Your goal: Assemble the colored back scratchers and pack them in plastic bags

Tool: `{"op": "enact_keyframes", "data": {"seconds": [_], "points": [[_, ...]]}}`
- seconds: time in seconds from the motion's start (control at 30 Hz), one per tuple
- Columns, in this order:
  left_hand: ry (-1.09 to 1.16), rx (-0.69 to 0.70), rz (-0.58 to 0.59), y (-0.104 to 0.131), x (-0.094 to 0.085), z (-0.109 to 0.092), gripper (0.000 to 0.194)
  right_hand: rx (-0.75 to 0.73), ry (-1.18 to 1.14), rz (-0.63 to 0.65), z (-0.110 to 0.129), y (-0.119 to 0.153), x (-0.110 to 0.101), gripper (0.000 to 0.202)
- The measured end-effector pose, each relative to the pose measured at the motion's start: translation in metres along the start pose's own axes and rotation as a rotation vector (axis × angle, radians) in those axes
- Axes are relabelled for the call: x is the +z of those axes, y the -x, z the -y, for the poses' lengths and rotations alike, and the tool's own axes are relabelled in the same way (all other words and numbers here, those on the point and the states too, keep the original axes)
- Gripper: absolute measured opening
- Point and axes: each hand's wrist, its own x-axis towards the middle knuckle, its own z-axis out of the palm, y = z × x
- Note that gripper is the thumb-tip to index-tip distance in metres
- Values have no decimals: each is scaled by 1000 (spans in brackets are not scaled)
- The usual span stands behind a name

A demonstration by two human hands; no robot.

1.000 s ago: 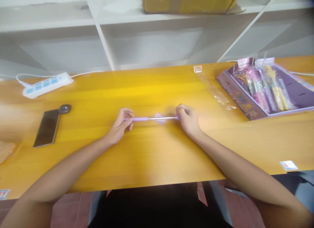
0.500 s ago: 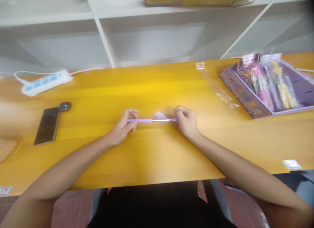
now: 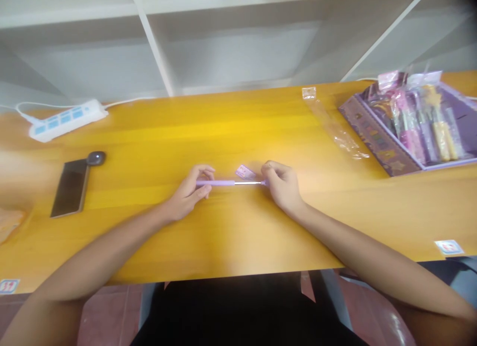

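Note:
A purple stick (image 3: 221, 183) with a thin metal rod (image 3: 248, 182) lies level between my two hands, just over the table. Around its purple handle, at the left end, the thumb and fingers of my left hand (image 3: 190, 192) are closed. My right hand (image 3: 282, 184) is a fist gripping the other end, where only a bit of purple shows; the rest is hidden inside the fingers. Right behind the rod is a small pink and purple printed card (image 3: 245, 172), near my right knuckles.
A purple display box (image 3: 385, 137) at the right holds several wrapped sticks (image 3: 412, 132) in pink, purple and yellow. Left of it lies a clear plastic sleeve (image 3: 335, 127). A power strip (image 3: 69, 120), a phone (image 3: 70, 188) and a dark mouse-like object (image 3: 96, 158) are at the left.
My hands have come slightly closer together, so a little less of the metal rod shows. Both keep their hold on the stick. The view has tilted down a little.

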Motion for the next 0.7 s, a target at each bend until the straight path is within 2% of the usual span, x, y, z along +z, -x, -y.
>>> {"op": "enact_keyframes", "data": {"seconds": [0.23, 0.43, 0.53, 0.7], "points": [[-40, -70, 59, 4, 2, -5, 37, -9, 2, 4, -1, 0, 0, 40], [-115, -37, 38, 2, 1, -11, 39, -11, -3, 5, -1, 3, 2, 41], [-180, -30, 76, 0, 0, -17, 38, -14, 1, 18, -2, 3, 2, 42], [-290, 32, 167, 0, 15, -27, 37, 3, 4, 51, -4, -8, -1, 47]]}}
